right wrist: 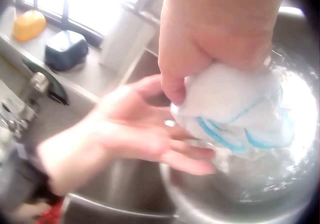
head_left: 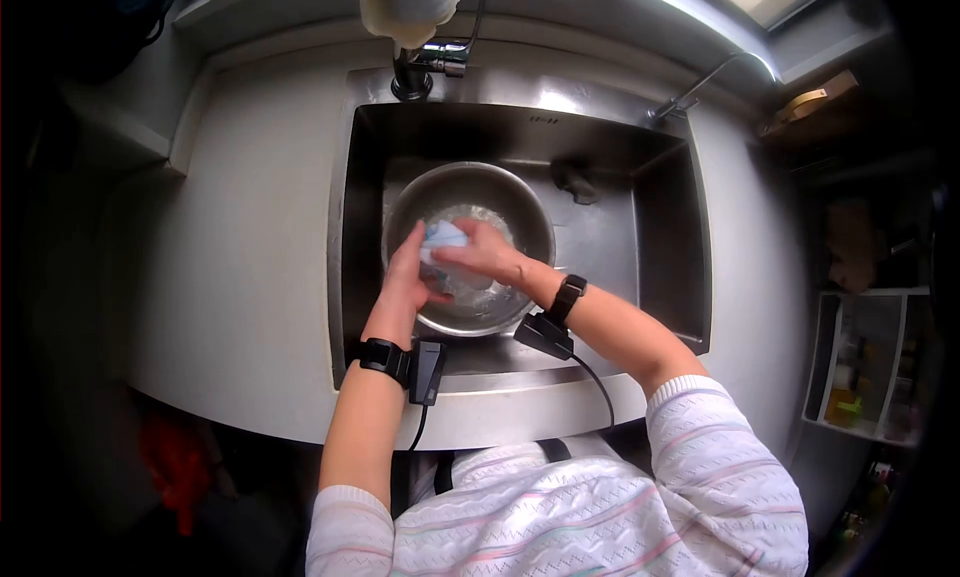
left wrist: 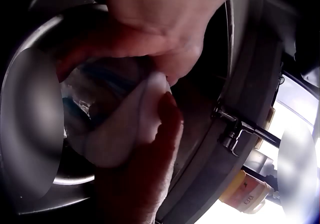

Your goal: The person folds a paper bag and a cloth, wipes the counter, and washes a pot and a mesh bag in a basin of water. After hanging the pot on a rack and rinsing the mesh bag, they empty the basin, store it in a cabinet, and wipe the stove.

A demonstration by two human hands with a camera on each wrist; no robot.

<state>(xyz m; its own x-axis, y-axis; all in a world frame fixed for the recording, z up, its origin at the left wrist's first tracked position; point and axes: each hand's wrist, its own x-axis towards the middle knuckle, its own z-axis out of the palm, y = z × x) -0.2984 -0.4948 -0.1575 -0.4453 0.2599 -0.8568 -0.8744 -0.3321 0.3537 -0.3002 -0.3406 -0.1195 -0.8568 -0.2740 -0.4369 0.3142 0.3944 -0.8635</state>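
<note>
A wet white cloth [head_left: 442,239] with blue edging is bunched over water in a round steel basin [head_left: 541,212]. My right hand [head_left: 487,252] grips it from above, fingers curled round the cloth [right wrist: 222,96] in the right wrist view. Beside it, at the left, my left hand [head_left: 403,275] has its fingers spread, seen clearly as an open palm [right wrist: 135,126]. In the left wrist view the left thumb lies against the tip of the cloth [left wrist: 117,134]; whether it presses there I cannot tell.
The basin stands in the left part of a steel sink [head_left: 610,267]. A dark, crumpled item [head_left: 574,182] lies behind and to the right of it. At the back rise a faucet [head_left: 411,77] and a thin curved spout [head_left: 715,75]. White counter [head_left: 255,237] surrounds the sink.
</note>
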